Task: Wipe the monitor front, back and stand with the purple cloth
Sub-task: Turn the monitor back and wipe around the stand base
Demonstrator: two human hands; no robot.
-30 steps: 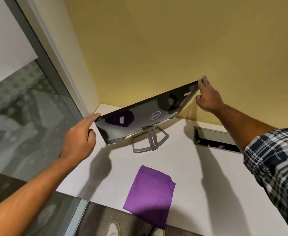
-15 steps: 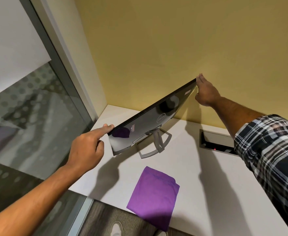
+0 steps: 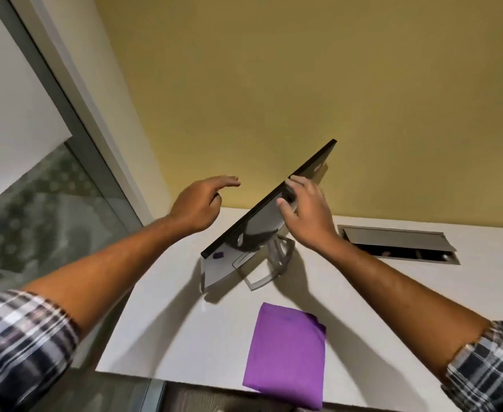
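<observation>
Head view: at centre left the left hand (image 3: pixel 198 203) hangs in the air with fingers loosely stretched, holding nothing, apart from the monitor (image 3: pixel 262 230). In the middle the monitor stands tilted on its stand (image 3: pixel 277 263) on the white desk (image 3: pixel 167 322), turned nearly edge-on. Just right of centre the right hand (image 3: pixel 309 215) grips its top edge, fingers curled over it. Lower centre, the purple cloth (image 3: pixel 287 353) lies folded and untouched near the desk's front edge, so wiping looks not yet begun; front, back and stand all remain.
</observation>
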